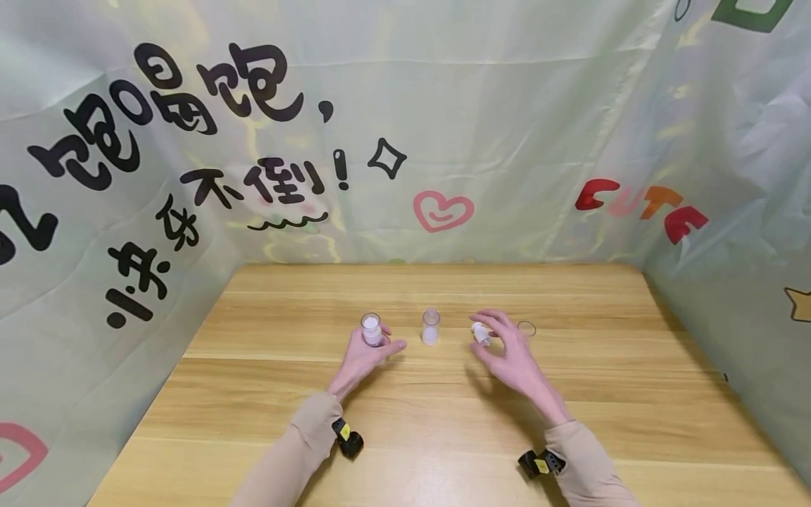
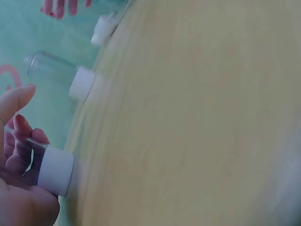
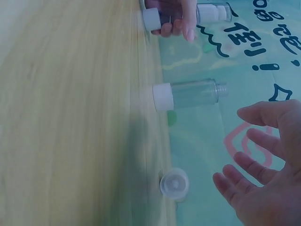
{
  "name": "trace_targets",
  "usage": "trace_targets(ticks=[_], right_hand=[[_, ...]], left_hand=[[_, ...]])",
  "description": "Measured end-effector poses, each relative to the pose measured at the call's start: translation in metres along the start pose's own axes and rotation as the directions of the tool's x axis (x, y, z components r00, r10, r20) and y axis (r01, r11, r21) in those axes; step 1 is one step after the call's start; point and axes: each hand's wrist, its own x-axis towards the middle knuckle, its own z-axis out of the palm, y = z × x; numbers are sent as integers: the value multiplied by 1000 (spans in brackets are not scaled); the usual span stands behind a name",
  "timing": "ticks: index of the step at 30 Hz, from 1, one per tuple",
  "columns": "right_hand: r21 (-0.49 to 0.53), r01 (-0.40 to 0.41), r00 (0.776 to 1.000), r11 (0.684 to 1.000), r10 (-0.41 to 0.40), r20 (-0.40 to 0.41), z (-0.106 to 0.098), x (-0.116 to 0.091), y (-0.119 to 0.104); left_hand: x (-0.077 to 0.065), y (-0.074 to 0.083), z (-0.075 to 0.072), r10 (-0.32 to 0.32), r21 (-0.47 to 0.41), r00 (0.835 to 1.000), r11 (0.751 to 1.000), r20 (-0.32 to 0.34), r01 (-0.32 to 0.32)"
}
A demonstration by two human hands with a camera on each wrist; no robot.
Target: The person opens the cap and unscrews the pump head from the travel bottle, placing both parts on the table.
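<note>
Across the counter, both forearms reach forward: the left hand curls its grip around an upright clear bottle, thumb extended; the right hand hovers, grip released, fingers spread, beside a white cap. Between the hands stands a second bottle.

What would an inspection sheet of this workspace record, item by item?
Surface: light wood-grain tabletop.
Job's things: white-based clear cylindrical bottle in left hand; uncapped clear bottle with white base, standing between the hands; small white plastic cap-like piece near right hand.
Clutter: thin dark-rimmed ring beside right hand, nature unclear.
Hands: left grips first bottle; right has fingers spread, holding nothing.
Cables: nothing seen.
Surroundings: pale green fabric backdrop with black lettering.
</note>
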Motion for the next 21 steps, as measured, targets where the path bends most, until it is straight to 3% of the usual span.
trace_targets(ticks=[12,21], right_hand=[[65,36,999,997,-39,35,8,1,-14],[122,182,982,976,-188,36,21,3,-28]], left_hand=[[-9,4,33,11,-2,990,1000,142,-11],[-14,5,57,105,-58,962,994,251,-93]])
